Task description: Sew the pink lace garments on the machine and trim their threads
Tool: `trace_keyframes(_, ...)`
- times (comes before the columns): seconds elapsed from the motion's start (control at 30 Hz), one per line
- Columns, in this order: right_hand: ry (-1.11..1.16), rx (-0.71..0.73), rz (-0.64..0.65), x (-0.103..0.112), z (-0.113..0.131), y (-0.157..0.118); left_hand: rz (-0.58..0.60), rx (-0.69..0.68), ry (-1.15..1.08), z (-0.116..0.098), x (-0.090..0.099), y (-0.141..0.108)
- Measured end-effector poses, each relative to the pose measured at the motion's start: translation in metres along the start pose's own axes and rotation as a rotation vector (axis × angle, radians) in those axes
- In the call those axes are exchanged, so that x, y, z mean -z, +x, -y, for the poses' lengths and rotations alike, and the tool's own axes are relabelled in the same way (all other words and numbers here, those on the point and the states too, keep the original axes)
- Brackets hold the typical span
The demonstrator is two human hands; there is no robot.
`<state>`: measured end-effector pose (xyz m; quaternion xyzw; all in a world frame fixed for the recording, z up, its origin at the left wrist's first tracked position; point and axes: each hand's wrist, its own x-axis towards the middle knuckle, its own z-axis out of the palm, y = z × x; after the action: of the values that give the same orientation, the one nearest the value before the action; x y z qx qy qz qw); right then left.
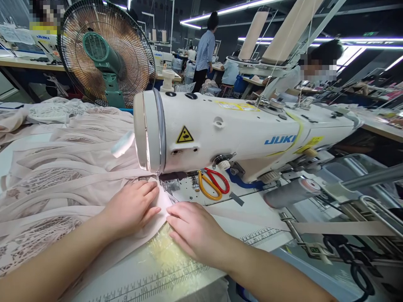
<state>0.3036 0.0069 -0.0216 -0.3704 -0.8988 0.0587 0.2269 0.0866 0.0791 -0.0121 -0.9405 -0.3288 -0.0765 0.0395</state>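
Note:
A white sewing machine (201, 130) stands across the middle of the view, its needle area low at the left end. Under it runs pale pink fabric (162, 199). My left hand (134, 205) lies on this fabric just before the needle, palm down with fingers stretched out. Close by on the right, my right hand (197, 228) has its fingers closed at the fabric's edge; the thumb is mostly hidden. A thin metal piece shows between the needle area and my right fingertips; I cannot make out what it belongs to.
Pale pink lace garments (56, 167) are heaped at the left. Scissors (214, 184) with yellow and red handles lie under the machine arm. A ruler strip (157, 282) marks the table's front. Behind stand a large fan (103, 52), thread cones (289, 31) and several people.

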Motion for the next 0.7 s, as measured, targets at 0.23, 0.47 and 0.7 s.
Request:
trace_keyframes(0.23,-0.007,-0.007,0.04,0.0,0.001,0.0,0.002,0.011,0.003,0.002,0.0,0.002)
trace_keyframes(0.47,-0.036,0.026,0.001,-0.003,0.001,0.0,0.04,0.005,0.067,0.009,0.001,0.008)
trace_keyframes(0.7,-0.059,0.029,-0.01,-0.006,0.0,-0.001,-0.066,-0.13,0.071,-0.023,0.01,-0.007)
